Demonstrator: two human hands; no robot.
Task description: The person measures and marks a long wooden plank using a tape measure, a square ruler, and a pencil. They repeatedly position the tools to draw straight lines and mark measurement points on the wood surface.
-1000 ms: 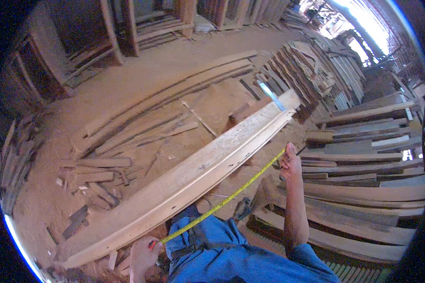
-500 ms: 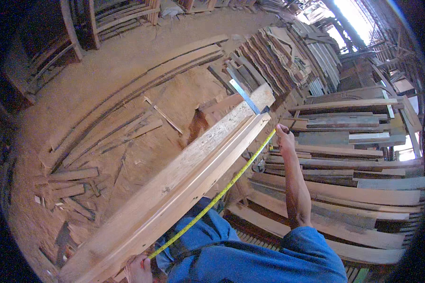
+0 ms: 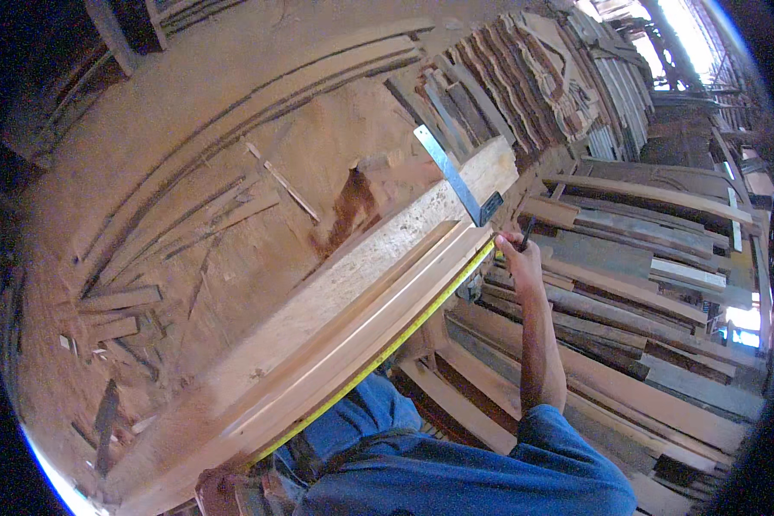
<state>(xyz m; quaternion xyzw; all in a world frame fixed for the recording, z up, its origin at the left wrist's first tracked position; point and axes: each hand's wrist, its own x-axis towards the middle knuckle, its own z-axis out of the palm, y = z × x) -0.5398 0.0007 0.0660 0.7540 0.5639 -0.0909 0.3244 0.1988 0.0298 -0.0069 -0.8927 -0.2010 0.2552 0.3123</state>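
Observation:
A yellow tape measure [image 3: 371,366] stretches along the near edge of a pale, grooved wooden piece [image 3: 387,331]. At the far right end of that piece, my right hand [image 3: 519,258] pinches the tape's end, and a thin dark pencil-like stick [image 3: 530,230] pokes out between its fingers. My left hand [image 3: 218,490] is at the lower edge beside the tape's near end, closed around it; its fingers are partly hidden and smeared. The grooved piece lies on a broader, rough beam [image 3: 318,284]. A metal try square [image 3: 452,176] with a dark stock rests across the beam near my right hand.
Stacked boards [image 3: 645,275] fill the right side, with wavy-edged slabs [image 3: 512,95] beyond the beam. Long curved strips [image 3: 258,129] and short offcuts [image 3: 120,299] lie on the dusty ground at left. Wooden frames [image 3: 112,34] stand at the upper left.
The tape has come up against the wooden piece's near edge, where before it ran apart from it. My right hand has moved slightly to the piece's end; the view has shifted.

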